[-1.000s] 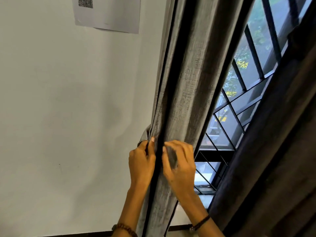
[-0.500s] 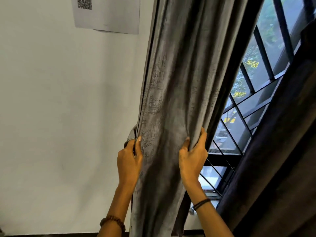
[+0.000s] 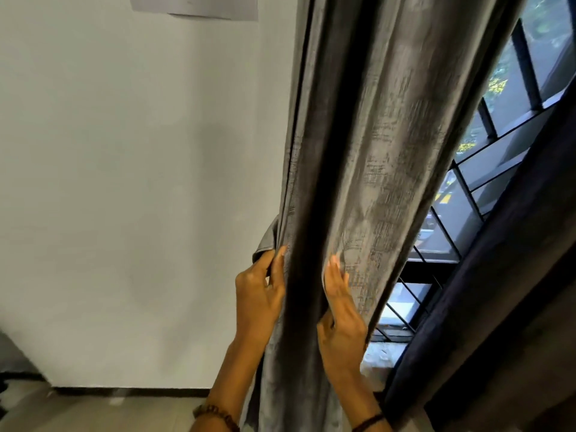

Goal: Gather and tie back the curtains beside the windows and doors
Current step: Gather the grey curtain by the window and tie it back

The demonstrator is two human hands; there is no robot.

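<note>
Grey curtain [image 3: 374, 151] hangs mid-view, between the pale wall [image 3: 124, 182] on its left and the barred window [image 3: 467, 210] on its right. The cloth is heavy with a faint sheen, and a cross-hatched weave shows in patches. It is drawn into long vertical folds, with one deep dark pleat running down between the two hands. Left hand [image 3: 258, 300] is at the curtain's left hem, back of the hand to camera, fingers curled round the hem, with a small flap of cloth bunched just above the fingertips. Right hand [image 3: 341, 319] is on the front face of the cloth, just right of the dark pleat. Its fingers [image 3: 335, 275] are straight and held together, lying flat against the fabric, and the thumb dips toward the pleat (whether it nips any cloth, cannot tell). Brown bead bracelet [image 3: 218, 413] on the left wrist, thin dark band [image 3: 369, 421] on the right. The curtain's right edge slants from upper right down to the right hand, leaving a wedge of glass exposed behind black metal bars, some upright, some diagonal. A pale, rough sill [image 3: 380, 353] sits below. A second curtain [image 3: 514, 275], darker and matte, fills the lower right, with the window gap between it and the grey one. Left of the grey curtain the wall is smooth and painted. The lower edge of a paper sheet [image 3: 196, 6] shows at the top. A dark skirting strip [image 3: 124, 391] meets the beige floor [image 3: 93, 411].
</note>
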